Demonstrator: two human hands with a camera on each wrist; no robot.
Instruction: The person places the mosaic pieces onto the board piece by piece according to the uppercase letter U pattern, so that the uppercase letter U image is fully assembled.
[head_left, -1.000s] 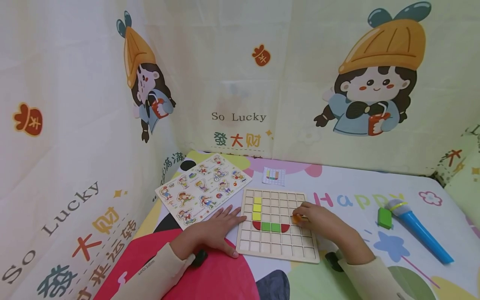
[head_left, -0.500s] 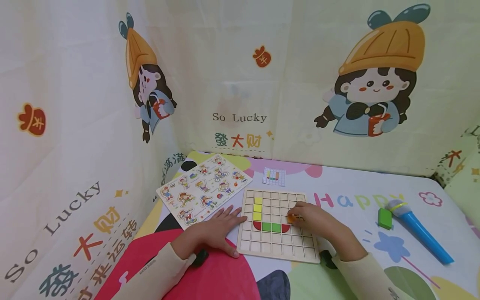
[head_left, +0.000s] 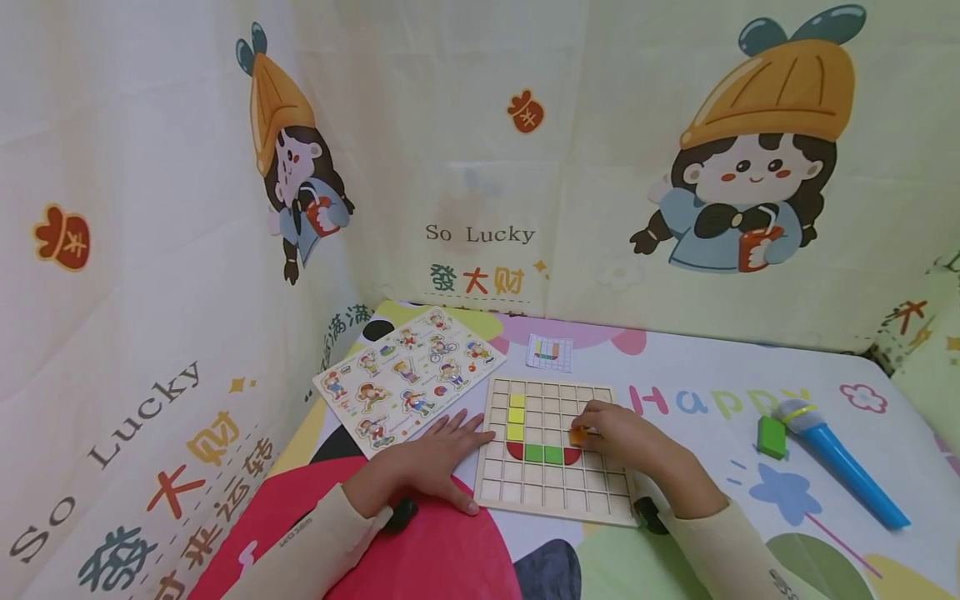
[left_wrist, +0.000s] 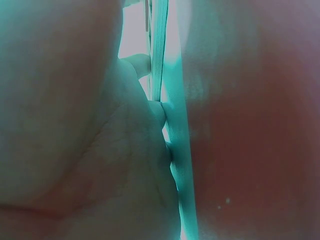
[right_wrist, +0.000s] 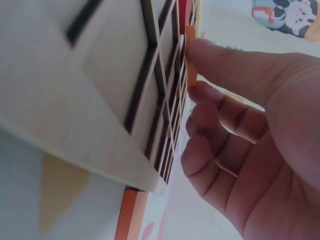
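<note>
A wooden grid board (head_left: 525, 493) lies in the middle of the table. A column of yellow tiles (head_left: 517, 417) is set in its left part. Below them runs a row of green tiles (head_left: 543, 454) with a red quarter-round tile (head_left: 573, 456) at its right end and another at its left. My right hand (head_left: 633, 442) pinches an orange tile (right_wrist: 191, 70) between thumb and index finger, just above the right red tile. The right wrist view shows the tile on edge by the grid. With fingers spread, my left hand (head_left: 427, 467) rests at the board's left edge.
A picture puzzle board (head_left: 390, 367) lies to the left, and a small pattern card (head_left: 550, 353) behind the grid. At right are a green block (head_left: 771, 437) and a blue toy microphone (head_left: 840, 458). Another orange piece (right_wrist: 131, 215) sits beside the grid board.
My right hand has moved left across the board with the orange tile, to the square above the right red tile. The left hand stays put.
</note>
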